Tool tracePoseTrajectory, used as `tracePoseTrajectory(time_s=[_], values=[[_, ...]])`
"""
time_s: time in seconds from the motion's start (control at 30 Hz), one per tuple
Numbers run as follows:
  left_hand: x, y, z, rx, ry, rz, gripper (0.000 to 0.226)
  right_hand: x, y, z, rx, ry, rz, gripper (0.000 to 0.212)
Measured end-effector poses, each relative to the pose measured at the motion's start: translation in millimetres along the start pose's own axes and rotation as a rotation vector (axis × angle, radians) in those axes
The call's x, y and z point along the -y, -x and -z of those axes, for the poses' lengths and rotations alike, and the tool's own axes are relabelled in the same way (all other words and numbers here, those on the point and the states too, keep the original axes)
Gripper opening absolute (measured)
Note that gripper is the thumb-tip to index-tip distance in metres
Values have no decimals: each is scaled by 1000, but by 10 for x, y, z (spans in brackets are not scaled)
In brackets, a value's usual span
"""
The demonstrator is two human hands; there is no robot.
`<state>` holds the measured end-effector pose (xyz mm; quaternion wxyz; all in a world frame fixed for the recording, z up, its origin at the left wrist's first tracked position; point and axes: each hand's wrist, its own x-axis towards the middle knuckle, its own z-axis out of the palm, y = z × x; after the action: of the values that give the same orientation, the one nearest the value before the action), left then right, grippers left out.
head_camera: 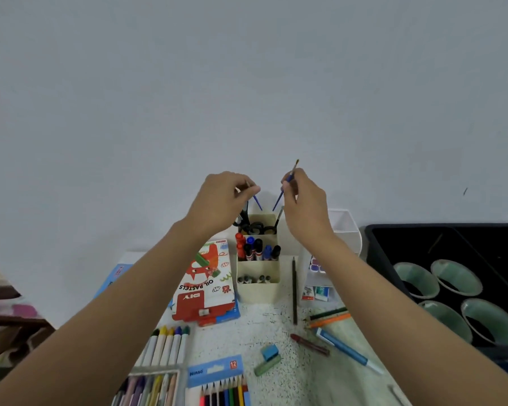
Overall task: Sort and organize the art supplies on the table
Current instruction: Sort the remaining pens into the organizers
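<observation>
The left hand (220,200) is pinching a blue paintbrush (257,202), and the right hand (305,203) is gripping a second paintbrush (277,202) with its bristles up. Both handle ends are pointing down over the cream desk organizer (257,291), whose rear compartment is holding scissors (258,228), with markers (257,247) in the middle one. An oil pastels box (208,276) is lying just left of it and a black pencil (294,291) just right. A black tray (376,250) is sitting at the right of the speckled white table (276,317), which is standing against a pale grey wall.
</observation>
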<state>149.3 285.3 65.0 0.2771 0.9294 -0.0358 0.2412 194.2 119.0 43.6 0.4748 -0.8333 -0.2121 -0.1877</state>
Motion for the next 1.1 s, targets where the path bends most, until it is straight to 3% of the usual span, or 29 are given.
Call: tracePoseTrajectory(time_s=[0.2,0.53,0.83,1.0,1.1], values=[[117,-180,-217,217,-43,2,20,-192,-276,-147,147,136,-68,10],[31,-245,-46,118,73,5,25,-295,-412,-130,288,287,-86,8],[186,-258,-423,395,-18,111,32,-249,-468,-77,437,381,-175,15],[174,-229,-372,373,-85,94,35,-191,-387,9,401,345,-148,18],[152,-118,-206,307,-59,110,32,-107,-198,109,249,294,-45,16]])
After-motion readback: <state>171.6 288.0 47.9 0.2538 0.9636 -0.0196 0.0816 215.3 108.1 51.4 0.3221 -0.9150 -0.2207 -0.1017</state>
